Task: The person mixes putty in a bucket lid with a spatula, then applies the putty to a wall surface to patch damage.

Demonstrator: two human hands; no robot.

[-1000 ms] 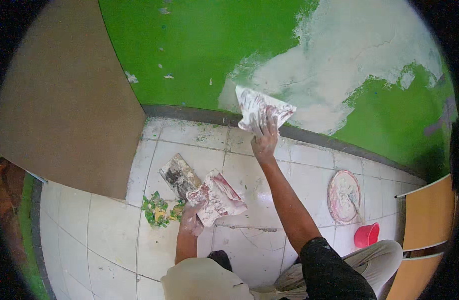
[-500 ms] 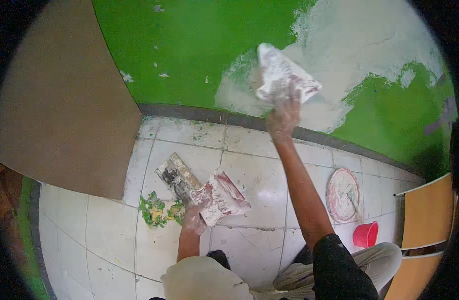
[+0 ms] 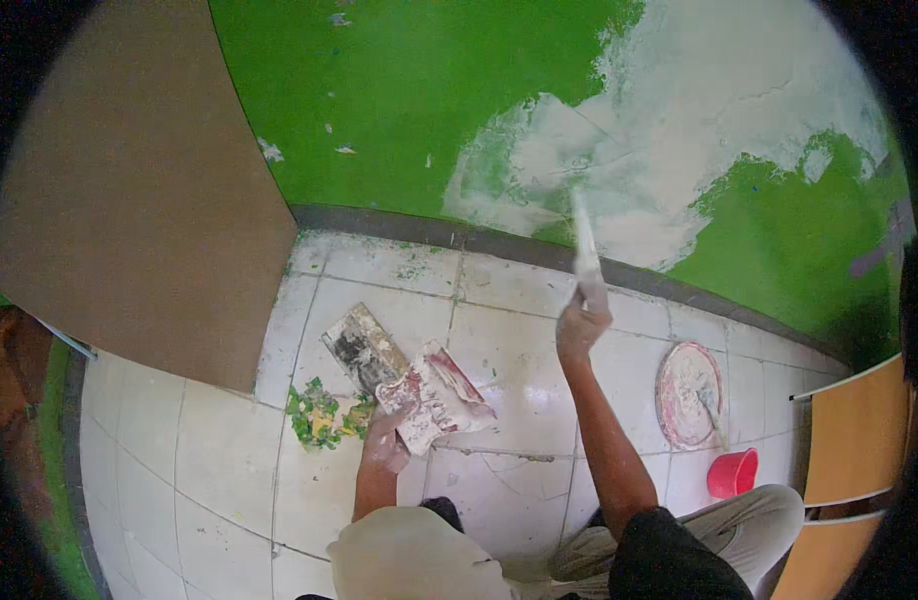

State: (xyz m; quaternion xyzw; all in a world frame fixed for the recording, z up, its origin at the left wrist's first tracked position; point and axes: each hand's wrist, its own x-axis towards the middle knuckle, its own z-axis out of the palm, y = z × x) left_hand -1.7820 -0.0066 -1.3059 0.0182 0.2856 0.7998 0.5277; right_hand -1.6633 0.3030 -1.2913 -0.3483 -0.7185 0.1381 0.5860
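My right hand (image 3: pixel 584 325) is closed on a whitish putty spreader (image 3: pixel 585 240), seen nearly edge-on, with its tip in front of a pale putty patch (image 3: pixel 549 150) on the green wall; I cannot tell whether the tip touches. Low over the floor, my left hand (image 3: pixel 386 438) is closed around a second putty spreader (image 3: pixel 447 405), its reddish face smeared with white putty. Just beyond this one, a flat, dirty metal trowel blade (image 3: pixel 364 345) appears to lie on the tiles, its near end hidden.
Green and yellow paint scraps (image 3: pixel 319 415) lie left of my left hand. To the right are a round putty-coated tray (image 3: pixel 669 400) with a tool in it, and a red cup (image 3: pixel 731 474). A brown panel (image 3: pixel 149 200) stands left; wooden furniture (image 3: pixel 854 430) is at the right edge.
My right hand has come down and back from the wall, and its spreader has turned from broad face to edge-on. More putty shows where it was. My left hand has hardly moved.
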